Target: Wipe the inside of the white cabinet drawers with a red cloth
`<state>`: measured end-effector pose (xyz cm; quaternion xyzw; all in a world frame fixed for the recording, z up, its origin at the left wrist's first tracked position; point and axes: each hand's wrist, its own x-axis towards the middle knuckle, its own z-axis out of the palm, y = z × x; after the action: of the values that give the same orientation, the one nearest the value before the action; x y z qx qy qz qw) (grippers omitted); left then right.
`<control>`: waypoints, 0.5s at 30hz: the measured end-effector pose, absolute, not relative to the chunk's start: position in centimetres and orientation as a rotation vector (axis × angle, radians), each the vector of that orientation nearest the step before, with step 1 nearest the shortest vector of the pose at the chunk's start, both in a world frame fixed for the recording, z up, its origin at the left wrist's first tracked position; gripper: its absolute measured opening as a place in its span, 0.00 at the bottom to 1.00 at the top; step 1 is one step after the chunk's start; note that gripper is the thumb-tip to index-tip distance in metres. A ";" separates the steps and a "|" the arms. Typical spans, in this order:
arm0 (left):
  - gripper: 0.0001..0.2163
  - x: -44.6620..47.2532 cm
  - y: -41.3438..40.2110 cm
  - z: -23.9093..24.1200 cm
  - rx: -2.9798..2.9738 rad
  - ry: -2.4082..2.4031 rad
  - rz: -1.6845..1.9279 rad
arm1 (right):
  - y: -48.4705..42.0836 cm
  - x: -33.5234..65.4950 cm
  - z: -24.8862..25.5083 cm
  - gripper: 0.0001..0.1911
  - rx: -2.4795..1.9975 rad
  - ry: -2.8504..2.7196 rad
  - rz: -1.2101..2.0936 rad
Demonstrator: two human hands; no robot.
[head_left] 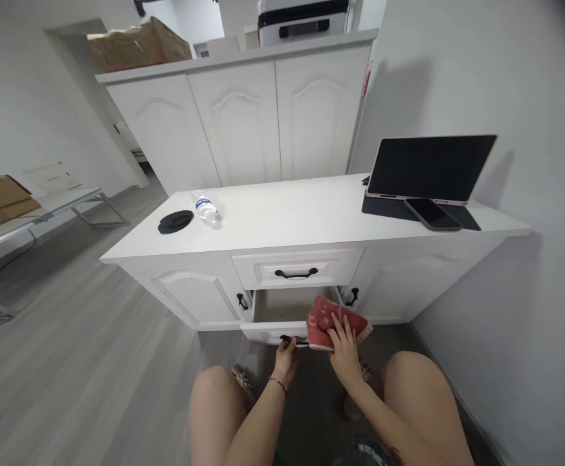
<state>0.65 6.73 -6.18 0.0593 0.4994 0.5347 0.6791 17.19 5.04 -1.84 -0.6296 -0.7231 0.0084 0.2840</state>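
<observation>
The lower drawer (267, 332) of a white sideboard (311, 223) stands pulled out. My left hand (286, 357) is closed around the black handle on the drawer front. My right hand (344, 346) lies with fingers spread on a red cloth (321, 318) that drapes over the drawer's front right edge. The upper drawer (296, 266) with its black handle is closed. My bare knees show below, one on each side.
On the sideboard top lie a water bottle (205, 207) on its side, a black round lid (175, 222), a propped tablet (428, 168) and a phone (432, 214). A white wall stands close on the right, tall cupboards (243, 123) behind, a low table (34, 207) at the left.
</observation>
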 end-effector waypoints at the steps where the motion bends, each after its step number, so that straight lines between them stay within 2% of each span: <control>1: 0.21 0.7 6.7 -6.0 0.132 1.110 1.207 | 5.0 16.9 -1.8 0.26 -1.681 -1.953 0.031; 7: 0.06 0.9 6.2 -4.2 0.181 1.064 1.222 | 5.7 13.5 -1.0 0.28 -1.493 -2.139 0.151; 11: 0.12 0.7 6.2 -2.2 0.272 1.176 1.145 | 7.0 10.5 -0.8 0.30 -1.371 -2.191 0.193; 15: 0.13 0.9 6.9 -0.4 0.405 1.327 1.116 | 8.4 8.2 -0.6 0.24 -1.206 -2.352 0.174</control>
<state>0.91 6.90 -0.42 0.1769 0.5793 0.4871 0.6291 8.25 8.38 -0.63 -0.4417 -0.8610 0.0638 0.2440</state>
